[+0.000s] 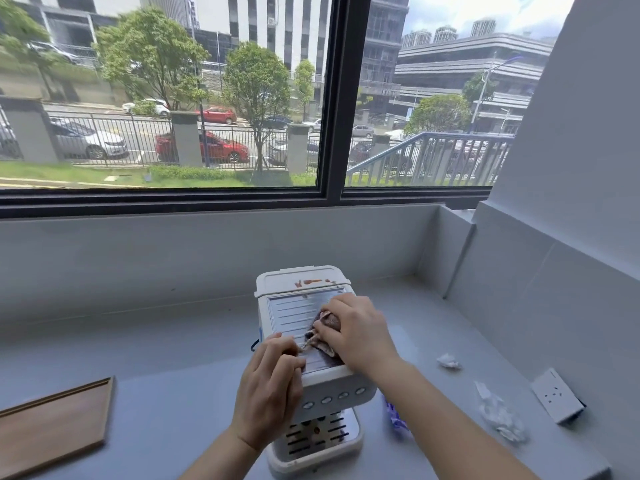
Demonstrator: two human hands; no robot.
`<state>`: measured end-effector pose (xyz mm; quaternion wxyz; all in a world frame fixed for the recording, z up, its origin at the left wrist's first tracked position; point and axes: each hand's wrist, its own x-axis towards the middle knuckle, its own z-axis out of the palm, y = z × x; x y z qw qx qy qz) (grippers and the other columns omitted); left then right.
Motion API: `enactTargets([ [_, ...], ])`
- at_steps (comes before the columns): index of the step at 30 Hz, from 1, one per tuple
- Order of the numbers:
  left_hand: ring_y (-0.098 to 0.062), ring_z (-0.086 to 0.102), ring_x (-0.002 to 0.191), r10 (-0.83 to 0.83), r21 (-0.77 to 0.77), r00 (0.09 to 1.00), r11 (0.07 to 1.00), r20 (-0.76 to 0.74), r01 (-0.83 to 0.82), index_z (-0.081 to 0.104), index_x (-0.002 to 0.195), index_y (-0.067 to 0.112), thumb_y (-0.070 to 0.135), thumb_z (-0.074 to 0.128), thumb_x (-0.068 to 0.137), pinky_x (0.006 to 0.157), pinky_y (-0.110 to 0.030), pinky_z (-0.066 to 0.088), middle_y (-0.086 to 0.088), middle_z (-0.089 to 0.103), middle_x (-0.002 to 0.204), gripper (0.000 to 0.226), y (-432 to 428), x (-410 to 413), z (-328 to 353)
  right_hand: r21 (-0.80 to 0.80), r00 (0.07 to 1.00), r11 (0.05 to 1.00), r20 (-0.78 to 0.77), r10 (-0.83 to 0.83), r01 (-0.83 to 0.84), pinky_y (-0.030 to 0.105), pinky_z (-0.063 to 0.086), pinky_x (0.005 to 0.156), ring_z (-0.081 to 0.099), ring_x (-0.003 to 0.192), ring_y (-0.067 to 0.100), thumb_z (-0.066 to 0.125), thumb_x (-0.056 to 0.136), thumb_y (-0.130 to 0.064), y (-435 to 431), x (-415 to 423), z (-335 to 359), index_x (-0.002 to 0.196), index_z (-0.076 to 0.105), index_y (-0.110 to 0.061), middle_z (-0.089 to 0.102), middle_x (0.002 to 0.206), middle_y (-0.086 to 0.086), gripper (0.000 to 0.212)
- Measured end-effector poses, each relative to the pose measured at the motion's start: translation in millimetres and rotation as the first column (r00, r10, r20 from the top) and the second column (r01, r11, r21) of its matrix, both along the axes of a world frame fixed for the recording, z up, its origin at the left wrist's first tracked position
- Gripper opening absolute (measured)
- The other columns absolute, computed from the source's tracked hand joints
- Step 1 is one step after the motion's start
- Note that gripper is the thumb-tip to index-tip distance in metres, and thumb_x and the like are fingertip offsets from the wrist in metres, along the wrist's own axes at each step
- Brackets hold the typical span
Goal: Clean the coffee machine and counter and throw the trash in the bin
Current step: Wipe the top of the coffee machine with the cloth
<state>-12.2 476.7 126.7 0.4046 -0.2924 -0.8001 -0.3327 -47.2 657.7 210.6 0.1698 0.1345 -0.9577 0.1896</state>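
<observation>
A small white coffee machine (pixel 298 306) stands on the grey counter (pixel 173 358) in front of me. Brown-red stains (pixel 313 282) streak its rear lid. My right hand (pixel 360 330) presses a brown-stained cloth (pixel 327 329) onto the ribbed metal top plate. My left hand (pixel 268 382) grips the machine's front left corner, its fingertips touching the cloth's edge. A crumpled white tissue (pixel 448 361) lies on the counter to the right, and clear crumpled plastic wrap (pixel 498 415) lies nearer the front right.
A wooden tray (pixel 52 424) lies at the counter's left front. A white socket box (pixel 557 398) sits at the right by the wall. A purple wrapper (pixel 394 415) shows under my right forearm. A window runs behind the counter.
</observation>
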Motion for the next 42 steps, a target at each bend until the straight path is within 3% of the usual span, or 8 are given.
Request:
enactTargets([
  [6,-0.028,0.057,0.091,-0.001,0.011,1.000,1.000,-0.016,0.001,0.052,0.091,0.014,0.011,0.040,0.095,0.102,-0.043,0.046,-0.010,0.059,0.098,0.013,0.7,-2.4,-3.0,-0.036,0.996,0.996,-0.023,0.082,-0.083,0.024,0.034,0.094,0.048,0.117,0.011,0.053,0.086,-0.057,15.6,22.2,-16.6,0.111,0.063,-0.037,0.059,0.120,-0.019,0.033],
  [11,-0.027,0.055,0.093,0.012,0.016,1.000,1.000,-0.018,-0.012,0.052,0.091,0.014,0.012,0.038,0.096,0.104,-0.039,0.044,-0.006,0.055,0.103,0.015,0.2,-2.5,-2.4,-0.003,0.993,0.993,0.039,-0.114,0.114,0.036,0.043,0.095,0.043,0.118,0.020,0.055,0.093,-0.047,1.3,-2.6,-3.9,0.111,0.062,-0.028,0.054,0.122,-0.009,0.027],
  [16,-0.023,0.054,0.099,0.016,0.032,1.000,0.999,0.002,-0.016,0.053,0.091,0.015,0.014,0.037,0.097,0.103,-0.033,0.043,-0.002,0.053,0.107,0.017,1.9,-0.8,-1.3,0.031,0.989,0.993,0.096,0.113,-0.116,0.034,0.037,0.104,0.041,0.124,0.016,0.044,0.090,-0.060,9.3,5.3,-13.8,0.121,0.056,-0.036,0.051,0.132,-0.014,0.041],
  [22,-0.021,0.049,0.084,0.094,-0.054,0.972,0.995,0.215,-0.084,0.051,0.083,0.015,0.012,0.041,0.087,0.073,-0.037,0.046,0.003,0.050,0.096,0.012,5.2,6.5,25.3,-0.062,0.966,0.975,0.167,-0.199,0.211,0.039,0.040,0.102,0.038,0.121,0.029,0.052,0.097,-0.043,9.1,-40.5,0.7,0.126,0.057,-0.022,0.047,0.133,0.002,0.036],
  [28,-0.024,0.051,0.110,0.291,-0.330,0.903,0.926,0.315,-0.183,0.059,0.107,0.021,0.042,0.036,0.096,0.102,-0.040,0.043,0.001,0.055,0.119,0.033,19.8,6.1,47.3,0.047,0.997,0.998,0.070,-0.038,0.035,0.037,0.039,0.095,0.040,0.119,0.023,0.052,0.094,-0.051,14.2,-18.8,-19.3,0.118,0.057,-0.029,0.050,0.128,-0.007,0.034],
  [34,-0.025,0.053,0.105,0.251,-0.261,0.925,0.949,0.285,-0.177,0.057,0.095,0.018,0.029,0.047,0.091,0.103,-0.037,0.040,0.000,0.056,0.110,0.015,18.4,5.3,44.6,-0.002,0.966,0.976,0.143,-0.214,0.216,0.041,0.041,0.097,0.037,0.122,0.028,0.050,0.097,-0.047,9.7,-48.5,-1.5,0.120,0.059,-0.021,0.047,0.129,0.001,0.035],
  [39,-0.025,0.053,0.114,0.214,-0.215,0.942,0.963,0.258,-0.160,0.063,0.101,0.018,0.027,0.052,0.088,0.109,-0.032,0.036,-0.002,0.059,0.119,0.020,16.1,4.2,38.0,0.043,0.997,0.999,0.077,0.014,-0.017,0.040,0.030,0.106,0.034,0.125,0.028,0.052,0.094,-0.050,-4.1,-39.0,-17.2,0.117,0.060,-0.025,0.045,0.134,0.000,0.035],
  [42,-0.025,0.054,0.110,0.214,-0.211,0.947,0.964,0.240,-0.165,0.062,0.097,0.016,0.026,0.051,0.089,0.110,-0.031,0.034,-0.003,0.058,0.115,0.016,16.1,3.0,36.4,0.067,0.995,0.997,0.092,-0.050,0.044,0.039,0.031,0.108,0.034,0.123,0.028,0.051,0.095,-0.051,7.9,-51.7,-7.9,0.119,0.062,-0.025,0.045,0.131,0.001,0.036],
])
